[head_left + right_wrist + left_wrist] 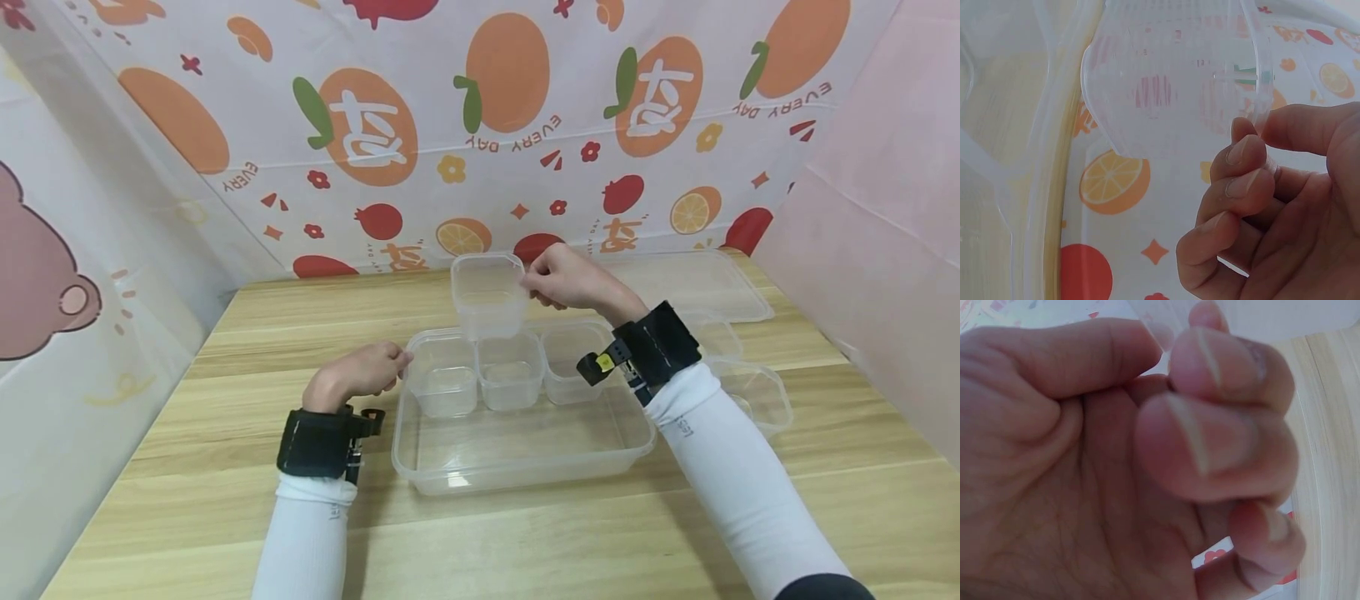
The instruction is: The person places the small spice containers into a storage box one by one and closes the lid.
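My right hand pinches the rim of a small clear plastic container, held upright above the back of a large clear plastic container. In the right wrist view, thumb and fingertips of the right hand grip the edge of that small container. Three small containers stand in a row along the large one's back wall: left, middle and right. At the large container's back left corner, my left hand pinches its rim, with the other fingers curled.
A flat clear lid lies at the back right of the wooden table. More small containers stand to the right, partly behind my right forearm. A fruit-printed cloth hangs behind the table.
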A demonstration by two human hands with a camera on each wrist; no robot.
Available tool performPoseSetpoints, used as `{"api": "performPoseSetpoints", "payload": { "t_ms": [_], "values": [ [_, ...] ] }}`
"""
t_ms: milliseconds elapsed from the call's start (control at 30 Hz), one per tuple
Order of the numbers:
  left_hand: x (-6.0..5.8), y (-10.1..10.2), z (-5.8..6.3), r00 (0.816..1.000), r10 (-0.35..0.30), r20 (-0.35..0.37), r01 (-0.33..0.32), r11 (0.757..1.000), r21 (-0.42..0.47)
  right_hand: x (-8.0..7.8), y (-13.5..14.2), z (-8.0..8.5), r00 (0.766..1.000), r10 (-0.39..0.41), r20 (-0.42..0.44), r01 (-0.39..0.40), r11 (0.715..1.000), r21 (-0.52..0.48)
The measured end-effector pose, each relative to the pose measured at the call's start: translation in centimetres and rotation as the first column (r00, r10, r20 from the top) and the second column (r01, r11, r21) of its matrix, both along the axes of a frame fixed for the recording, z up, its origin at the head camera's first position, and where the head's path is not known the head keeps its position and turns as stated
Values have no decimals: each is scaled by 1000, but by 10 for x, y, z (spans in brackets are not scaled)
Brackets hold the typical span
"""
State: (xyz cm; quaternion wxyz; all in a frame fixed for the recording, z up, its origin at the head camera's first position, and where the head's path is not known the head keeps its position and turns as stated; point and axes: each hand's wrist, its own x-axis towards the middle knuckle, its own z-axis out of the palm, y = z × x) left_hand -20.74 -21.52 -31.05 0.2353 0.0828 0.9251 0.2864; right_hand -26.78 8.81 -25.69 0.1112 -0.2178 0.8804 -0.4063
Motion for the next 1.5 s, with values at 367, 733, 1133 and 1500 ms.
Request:
{"api": "performPoseSetpoints", "payload": {
  "t_ms": [367, 733, 1133, 1500],
  "values": [
    [-1, 0, -1, 1000, -7, -2, 7, 1000, -10, 7, -3, -4, 999, 36, 14, -35, 999, -19],
    [-1, 1, -2, 1000, -7, -1, 7, 1000, -10, 15, -4, -8, 999, 49, 12, -49, 998, -26],
    [-1, 0, -1, 1000, -18, -8, 18, 1000, -17, 18, -6, -10, 997, 65, 49, -63, 997, -52],
    [-1, 1, -1, 1000, -18, 1, 18, 1000, -10, 27, -9, -11, 995, 76, 60, -72, 995, -63]
  ]
}}
